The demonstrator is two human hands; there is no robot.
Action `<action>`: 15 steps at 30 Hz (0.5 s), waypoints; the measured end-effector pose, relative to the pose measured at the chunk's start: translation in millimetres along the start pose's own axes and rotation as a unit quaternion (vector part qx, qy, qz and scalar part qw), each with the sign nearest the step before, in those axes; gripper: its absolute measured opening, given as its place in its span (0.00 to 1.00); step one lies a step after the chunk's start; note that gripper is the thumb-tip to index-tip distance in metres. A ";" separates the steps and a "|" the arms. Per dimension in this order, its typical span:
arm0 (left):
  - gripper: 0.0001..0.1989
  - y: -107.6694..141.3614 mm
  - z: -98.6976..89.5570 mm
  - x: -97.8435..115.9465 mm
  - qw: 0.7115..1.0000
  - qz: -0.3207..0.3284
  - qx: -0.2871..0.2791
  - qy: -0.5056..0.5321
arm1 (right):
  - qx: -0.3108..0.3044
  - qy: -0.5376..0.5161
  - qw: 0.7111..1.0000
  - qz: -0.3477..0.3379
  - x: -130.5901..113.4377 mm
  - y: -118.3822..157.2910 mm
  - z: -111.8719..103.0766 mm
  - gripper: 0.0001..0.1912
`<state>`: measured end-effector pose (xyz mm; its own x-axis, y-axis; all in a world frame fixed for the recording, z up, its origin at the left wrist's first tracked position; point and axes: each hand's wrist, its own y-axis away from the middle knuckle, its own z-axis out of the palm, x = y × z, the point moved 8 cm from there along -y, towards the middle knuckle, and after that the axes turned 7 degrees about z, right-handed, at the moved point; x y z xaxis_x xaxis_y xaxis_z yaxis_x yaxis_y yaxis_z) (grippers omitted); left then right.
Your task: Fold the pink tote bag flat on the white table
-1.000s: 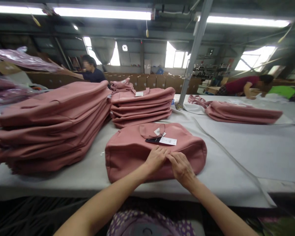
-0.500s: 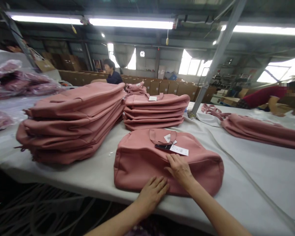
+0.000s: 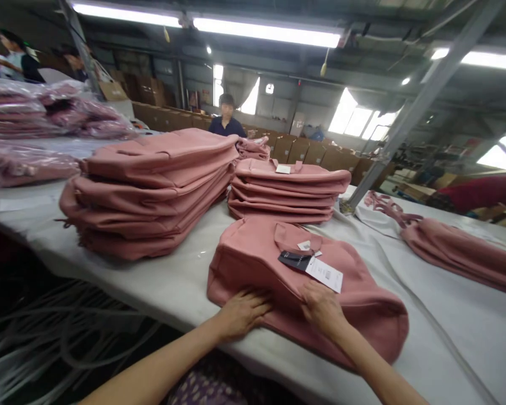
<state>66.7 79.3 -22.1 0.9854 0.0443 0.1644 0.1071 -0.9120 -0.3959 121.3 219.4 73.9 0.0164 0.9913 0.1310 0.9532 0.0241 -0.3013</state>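
A pink bag point(image 3: 253, 270) lies on the white-covered table in front of me, its strap handle point(image 3: 293, 239) resting on top. From the handle hang a black tag point(image 3: 294, 260) and a white tag with print point(image 3: 325, 274). My left hand point(image 3: 245, 312) presses on the lower front of the bag, fingers stretched out and spread. Closed on the bag's front upper edge, just below the white tag, is my right hand point(image 3: 322, 308); its fingertips are partly hidden. The front panel sags inward between both hands.
Stacks of pink bags stand at the left point(image 3: 152, 197) and behind point(image 3: 290, 194). More pink bags point(image 3: 468, 250) lie right. Plastic-wrapped bags point(image 3: 25, 109) pile up far left. A metal post point(image 3: 421, 107) rises behind the table point(image 3: 442, 292). A person point(image 3: 226, 121) is beyond the stacks.
The view has swung left. My right hand has closed on the bag's upper edge, and my left hand has slid leftward along the front. The bag now sits at more of a slant.
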 end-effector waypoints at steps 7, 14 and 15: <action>0.18 3.9 11.4 -3.4 0.999 0.033 -0.008 0.032 | 0.100 -0.062 0.988 -0.095 -45.1 51.4 31.9 0.11; 0.16 9.9 2.0 1.1 0.999 0.039 0.030 -0.006 | 0.175 -0.027 0.978 -0.113 -49.7 73.1 54.3 0.23; 0.15 14.2 -9.1 3.6 0.998 0.030 0.056 -0.024 | 0.181 -0.023 0.977 -0.108 -47.5 73.9 52.3 0.25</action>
<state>70.5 62.8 -18.9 0.9954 0.0133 0.0946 0.0593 -0.8622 -0.5032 175.2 180.9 -4.0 -0.1951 0.9626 0.1880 0.7636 0.2694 -0.5868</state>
